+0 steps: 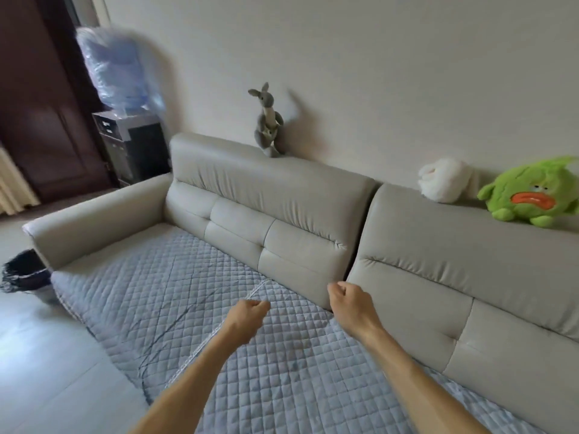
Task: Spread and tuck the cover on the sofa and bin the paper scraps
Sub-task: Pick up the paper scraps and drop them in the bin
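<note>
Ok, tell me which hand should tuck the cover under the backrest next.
Probably right: the right hand is curled at the lower edge of the backrest, where the quilted cover meets it; the left hand sits farther out.

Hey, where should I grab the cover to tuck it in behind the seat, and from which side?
Grip the cover at its back edge, where it meets the backrest, coming from the front and above. It lies flat on the seat and that edge runs along the crease, so it should push straight down.
</note>
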Available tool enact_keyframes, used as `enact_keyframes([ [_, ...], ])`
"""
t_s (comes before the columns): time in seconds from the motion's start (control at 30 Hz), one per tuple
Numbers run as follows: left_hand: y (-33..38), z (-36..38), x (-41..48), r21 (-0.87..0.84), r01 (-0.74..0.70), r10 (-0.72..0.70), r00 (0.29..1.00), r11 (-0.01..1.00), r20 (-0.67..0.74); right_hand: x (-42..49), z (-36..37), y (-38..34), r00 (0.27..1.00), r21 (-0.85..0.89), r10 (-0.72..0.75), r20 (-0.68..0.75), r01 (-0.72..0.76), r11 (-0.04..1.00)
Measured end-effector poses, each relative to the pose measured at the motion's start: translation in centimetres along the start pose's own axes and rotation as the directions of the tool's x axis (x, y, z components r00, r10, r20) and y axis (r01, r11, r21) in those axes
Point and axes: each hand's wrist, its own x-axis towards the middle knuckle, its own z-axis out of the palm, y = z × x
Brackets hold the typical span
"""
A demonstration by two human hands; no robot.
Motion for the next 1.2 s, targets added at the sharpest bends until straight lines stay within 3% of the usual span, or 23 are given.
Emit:
enact_keyframes([
  [0.13, 7.0, -10.7, -5.0, -0.147, -0.023, 0.003, 0.991, 0.989, -0.136, -0.1, -3.5, -13.1, 0.982, -0.019, -0.171, 0.085, 0.173, 0.985],
  [0.27, 9.3, -19.6, -10.6, -0.293, 0.012, -0.067, 0.982, 0.956, -0.176, -1.3, -4.1, -23.3, 0.943, -0.038, -0.257, 0.210, 0.270, 0.962],
  [0.4, 8.9, -30.4, -15.6, -0.326, 0.057, -0.160, 0.941, 0.944, -0.298, -2.8, -1.0, -33.1, 0.895, -0.038, -0.331, 0.299, 0.358, 0.933],
  [0.6, 10.1, -47.4, -19.3, -0.295, -0.074, -0.101, 0.837, 0.953, -0.538, -1.8, 4.6, -49.7, 0.786, 0.056, -0.527, 0.322, 0.540, 0.840],
  [0.77, 7.5, -55.7, -20.3, -0.278, -0.081, -0.123, 0.757, 0.957, -0.642, -1.4, 10.8, -57.1, 0.702, 0.138, -0.609, 0.369, 0.607, 0.783],
  [1.0, 2.0, -61.4, -19.2, -0.359, 0.028, -0.277, 0.693, 0.933, -0.666, -0.8, 20.2, -60.2, 0.634, 0.157, -0.614, 0.470, 0.624, 0.765],
  [1.2, 1.7, -70.8, -15.1, -0.260, 0.028, -0.231, 0.558, 0.965, -0.797, 4.2, 26.8, -70.1, 0.538, 0.249, -0.688, 0.486, 0.670, 0.700],
])
